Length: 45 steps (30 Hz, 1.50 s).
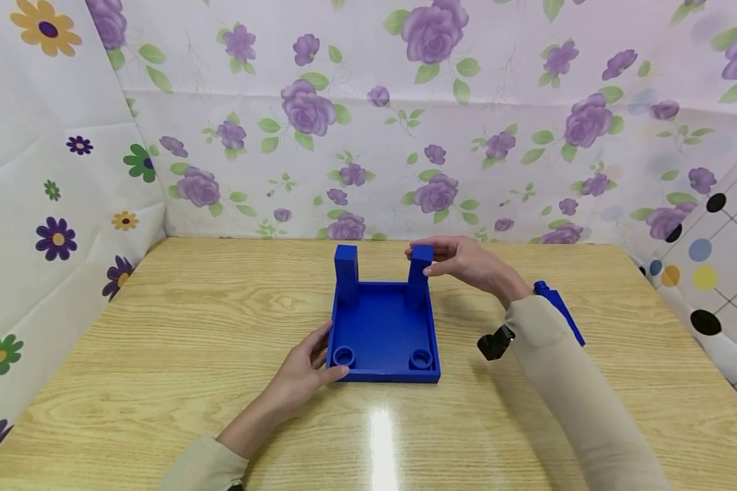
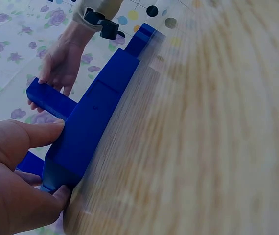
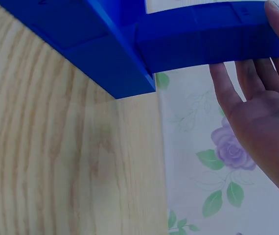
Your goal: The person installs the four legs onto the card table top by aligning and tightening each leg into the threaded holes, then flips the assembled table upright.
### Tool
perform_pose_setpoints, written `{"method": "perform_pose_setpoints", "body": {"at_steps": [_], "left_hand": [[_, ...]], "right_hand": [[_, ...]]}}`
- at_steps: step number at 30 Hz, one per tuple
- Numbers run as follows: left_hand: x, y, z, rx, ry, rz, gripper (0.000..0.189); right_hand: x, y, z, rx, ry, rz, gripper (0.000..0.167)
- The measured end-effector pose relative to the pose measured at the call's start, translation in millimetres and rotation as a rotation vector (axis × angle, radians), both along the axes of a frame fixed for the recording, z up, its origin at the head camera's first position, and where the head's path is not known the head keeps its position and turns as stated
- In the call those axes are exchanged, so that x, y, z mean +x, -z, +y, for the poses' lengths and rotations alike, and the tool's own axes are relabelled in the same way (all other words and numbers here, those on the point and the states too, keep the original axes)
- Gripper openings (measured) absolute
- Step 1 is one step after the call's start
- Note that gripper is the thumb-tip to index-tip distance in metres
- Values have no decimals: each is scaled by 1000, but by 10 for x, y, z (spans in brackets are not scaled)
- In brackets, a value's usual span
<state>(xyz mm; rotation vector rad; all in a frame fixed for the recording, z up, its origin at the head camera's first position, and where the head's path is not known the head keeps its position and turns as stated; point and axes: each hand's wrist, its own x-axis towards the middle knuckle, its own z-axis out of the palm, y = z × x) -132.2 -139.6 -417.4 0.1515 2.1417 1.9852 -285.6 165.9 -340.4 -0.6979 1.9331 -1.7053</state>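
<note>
A blue square panel [image 1: 377,331] with a raised rim lies on the table. Two blue square posts stand up from its far corners, the left post [image 1: 347,269] and the right post [image 1: 417,279]. Round sockets [image 1: 344,357] show in both near corners. My left hand [image 1: 301,372] grips the near left corner, fingers along the side and thumb over the front rim. In the left wrist view, thumb and fingers pinch that corner. Around the top of the right post, my right hand [image 1: 463,262] holds on with thumb and fingers; the right wrist view shows fingertips against the post [image 3: 213,36].
A loose blue post [image 1: 559,310] with a round peg lies on the wooden table [image 1: 221,307] at the right, partly behind my right forearm. Flowered cloth [image 1: 356,123] hangs behind the table's far edge, with patterned cloths at both sides.
</note>
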Motion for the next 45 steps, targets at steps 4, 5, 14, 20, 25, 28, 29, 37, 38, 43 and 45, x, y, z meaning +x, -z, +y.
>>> {"method": "perform_pose_setpoints", "body": {"at_steps": [4, 5, 14, 20, 25, 28, 29, 37, 38, 43, 45], "left_hand": [[-1, -5, 1, -2, 0, 4, 78], [-2, -6, 2, -2, 0, 4, 78], [-10, -6, 0, -5, 2, 8, 78], [-10, -9, -8, -12, -1, 15, 78], [-13, -14, -13, -18, -3, 18, 79], [-17, -8, -13, -15, -2, 17, 79], [-18, -3, -13, -14, -1, 17, 79], [-3, 2, -7, 0, 0, 6, 79], [-5, 4, -6, 1, 1, 6, 79], [-9, 9, -7, 1, -1, 5, 79], [-8, 8, -7, -2, -3, 4, 79]], "right_hand": [[51, 25, -26, 84, 95, 86, 56], [61, 34, -37, 107, 121, 116, 55], [164, 46, -219, 323, 350, 363, 47], [214, 43, -291, 380, 433, 401, 46], [224, 49, -309, 365, 440, 388, 47], [215, 74, -288, 315, 420, 376, 52], [211, 86, -269, 282, 402, 364, 55], [119, 85, -42, 94, 148, 166, 60], [102, 70, -19, 74, 108, 139, 60], [3, 4, 52, -38, -73, 4, 62], [-25, -15, 51, -56, -109, -25, 61]]}}
